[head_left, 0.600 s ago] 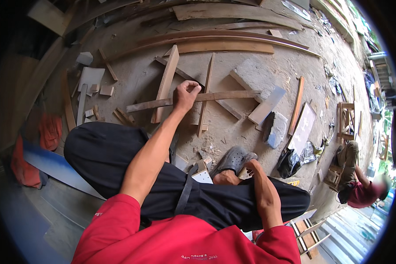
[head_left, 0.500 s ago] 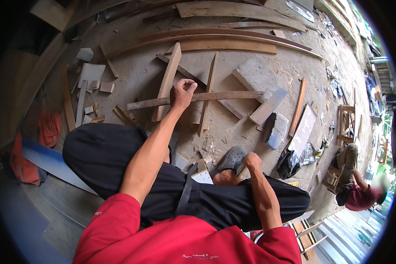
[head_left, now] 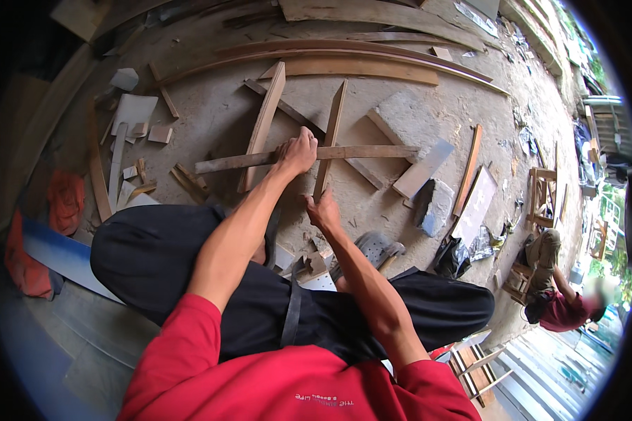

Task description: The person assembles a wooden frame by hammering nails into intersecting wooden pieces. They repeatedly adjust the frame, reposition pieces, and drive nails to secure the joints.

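Near the frame's centre, I see the right hand (head_left: pixel 324 210) with thumb and fingers pinched on the lower end of a narrow wooden strip (head_left: pixel 335 116). Just above, the left hand (head_left: pixel 298 153) curls over a crosswise slat (head_left: pixel 376 151); whether its fingers clamp it, I can't tell. Beyond, long boards (head_left: pixel 372 69) span the upper frame.

The left hand (head_left: pixel 298 151) lies upon the crosspiece (head_left: pixel 379 151), while the right hand (head_left: pixel 324 211) holds the near end of the narrow strip (head_left: pixel 334 116) (this one passes beneath the crosspiece).
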### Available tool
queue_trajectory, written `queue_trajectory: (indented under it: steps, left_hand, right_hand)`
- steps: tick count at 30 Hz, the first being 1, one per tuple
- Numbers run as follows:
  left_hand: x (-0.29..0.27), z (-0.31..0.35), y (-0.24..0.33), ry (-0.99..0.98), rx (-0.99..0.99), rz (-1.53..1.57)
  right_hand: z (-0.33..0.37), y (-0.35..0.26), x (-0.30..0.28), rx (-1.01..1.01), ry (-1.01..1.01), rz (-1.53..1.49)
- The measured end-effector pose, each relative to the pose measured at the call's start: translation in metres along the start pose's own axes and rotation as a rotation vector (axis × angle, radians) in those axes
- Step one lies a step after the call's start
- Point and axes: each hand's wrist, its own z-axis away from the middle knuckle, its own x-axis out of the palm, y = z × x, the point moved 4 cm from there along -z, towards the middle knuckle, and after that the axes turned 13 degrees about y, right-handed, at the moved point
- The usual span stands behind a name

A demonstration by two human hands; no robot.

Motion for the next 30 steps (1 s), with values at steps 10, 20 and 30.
queue_trajectory:
  steps: [10, 20, 30]
  left_hand:
    - [0.000, -0.010, -0.007, -0.017, 0.007, 0.001]
    - [0.004, -0.010, -0.002, 0.013, -0.010, 0.052]
    - [0.018, -0.005, -0.012, 0.021, 0.018, 0.035]
  right_hand:
    - [0.015, -0.001, -0.002, -0.232, 0.141, 0.161]
    - [0.019, -0.011, 0.004, -0.133, 0.211, 0.085]
    - [0.017, 0.006, 0.005, -0.125, 0.151, 0.105]
